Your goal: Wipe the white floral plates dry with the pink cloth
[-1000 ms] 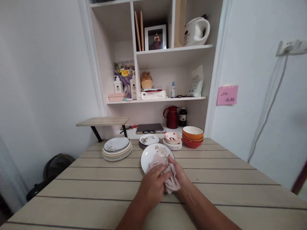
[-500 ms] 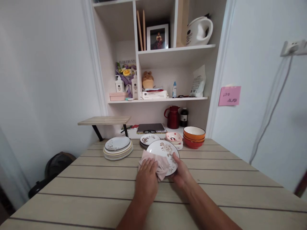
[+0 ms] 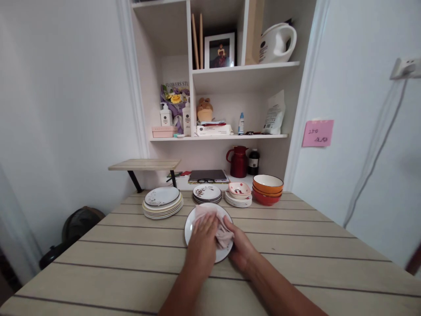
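Note:
A white plate [image 3: 190, 224] with a dark rim is tilted above the table in front of me. My right hand [image 3: 241, 246] grips its right edge, thumb on the upper face and the other fingers underneath. Spread over the middle of the plate is a crumpled pale pink cloth [image 3: 225, 233]. My left hand [image 3: 203, 239] presses the cloth against the plate, fingers together on top. The cloth and my left hand cover most of the plate's pattern.
Behind the plate stand a stack of dark-rimmed plates [image 3: 207, 192], small dishes [image 3: 238, 202] topped by a pink bowl [image 3: 239, 189], and orange and red bowls [image 3: 267, 189]. A larger plate stack [image 3: 162, 202] sits left, near a raised wooden shelf [image 3: 144, 164].
The plate has moved left and nearer to me, lying flatter. My left hand and the cloth have shifted from its lower left edge onto its middle.

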Motion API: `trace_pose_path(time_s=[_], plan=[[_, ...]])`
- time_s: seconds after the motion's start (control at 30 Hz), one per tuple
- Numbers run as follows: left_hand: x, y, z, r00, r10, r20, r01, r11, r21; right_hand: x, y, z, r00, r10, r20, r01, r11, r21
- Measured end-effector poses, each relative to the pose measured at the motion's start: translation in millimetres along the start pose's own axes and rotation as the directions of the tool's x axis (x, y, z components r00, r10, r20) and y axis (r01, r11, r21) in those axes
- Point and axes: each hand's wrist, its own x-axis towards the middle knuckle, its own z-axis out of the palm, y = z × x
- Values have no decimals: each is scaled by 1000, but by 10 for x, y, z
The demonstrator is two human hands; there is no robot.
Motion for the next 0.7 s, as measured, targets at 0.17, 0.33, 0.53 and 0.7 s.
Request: trace_pose_path(time_s=[0.17, 0.33, 0.53, 0.7], plan=[[-9, -118, -21, 972, -203, -116, 221, 961, 166, -18, 66, 51, 1000, 13, -16, -14, 999, -38], [-12, -86, -25, 976, -195, -99, 213, 951, 223, -31, -70, 19, 992, -15, -127, 17, 1000, 20], [-32, -45, 51, 996, 18, -91, -2, 985, 173, -42, -165, -22, 992, -65, -104, 74, 994, 86], [-23, -67, 54, 988, 150, -41, -144, 981, 134, -76, -121, 42, 998, -33, -44, 36, 998, 55]])
